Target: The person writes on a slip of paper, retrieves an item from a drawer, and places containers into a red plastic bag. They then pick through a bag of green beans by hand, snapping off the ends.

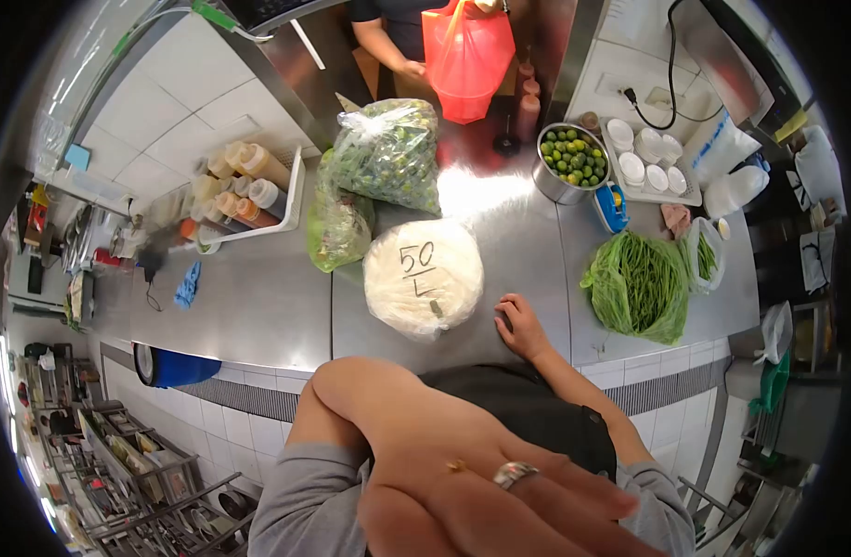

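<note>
My left hand (pixel 500 492) is raised close to the camera, fingers stretched out, a ring on one of them. Nothing shows in it, though its palm is hidden. My right hand (pixel 521 327) rests on the steel counter near its front edge, fingers loosely bent and slightly apart, holding nothing. Just left of it lies a round white pack (pixel 453 274) in clear plastic, marked "50" over "L". Behind that pack sit a clear bag of green leafy vegetables (pixel 386 153) and another green-tinted bag (pixel 340 230). To the right is an open green bag of green beans (pixel 637 288).
A pot of limes (pixel 572 160), a blue-and-yellow item (pixel 612 206) and a tray of white cups (pixel 650 162) stand right. Squeeze bottles (pixel 258 162) fill a white basket left, beyond a blue cloth (pixel 188 285). Across the counter, another person's hand (pixel 411 70) is beside a red bag (pixel 467 60).
</note>
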{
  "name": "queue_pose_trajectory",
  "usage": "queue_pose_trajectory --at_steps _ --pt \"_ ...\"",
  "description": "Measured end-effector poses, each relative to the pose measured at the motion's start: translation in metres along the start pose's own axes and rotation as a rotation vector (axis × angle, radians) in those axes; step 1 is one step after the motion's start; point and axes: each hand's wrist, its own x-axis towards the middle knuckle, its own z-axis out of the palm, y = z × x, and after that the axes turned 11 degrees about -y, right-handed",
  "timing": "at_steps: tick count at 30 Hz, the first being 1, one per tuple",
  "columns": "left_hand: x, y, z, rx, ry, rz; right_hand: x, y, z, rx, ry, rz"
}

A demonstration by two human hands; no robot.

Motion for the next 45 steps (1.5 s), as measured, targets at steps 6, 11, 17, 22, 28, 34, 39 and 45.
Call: queue_pose_trajectory --at_steps 6,11,17,22,28,34,39,45 --pt "-0.002 -0.023 -0.002 -0.096 -0.169 0.181 -0.002 0.000 -0.001 -0.035 0.009 -0.027" --pt "-0.005 -0.022 0.009 -0.302 -0.115 0.107 -0.004 0.001 -0.002 -0.037 0.021 -0.035" --pt "-0.015 -0.034 0.012 -0.096 -0.199 0.050 -0.007 0.004 0.003 -0.009 0.040 -0.048" --pt "-0.028 -0.009 -0.072 0.640 -0.553 -0.422 -0.013 0.014 0.012 -0.056 0.002 0.046" --pt "-0.203 0.002 -0.241 1.065 0.219 -1.482 -0.006 0.016 0.011 0.019 0.045 0.008" --pt "-0.348 0.023 -0.373 1.180 0.915 -1.469 0.052 0.016 0.021 0.402 -0.010 0.503" --pt "-0.306 -0.011 -0.360 1.317 0.819 -1.526 0.094 0.000 0.046 0.237 -0.009 0.606" --pt "-0.317 -0.004 -0.334 1.215 0.554 -1.613 0.073 0.009 0.036 0.348 0.081 0.629"
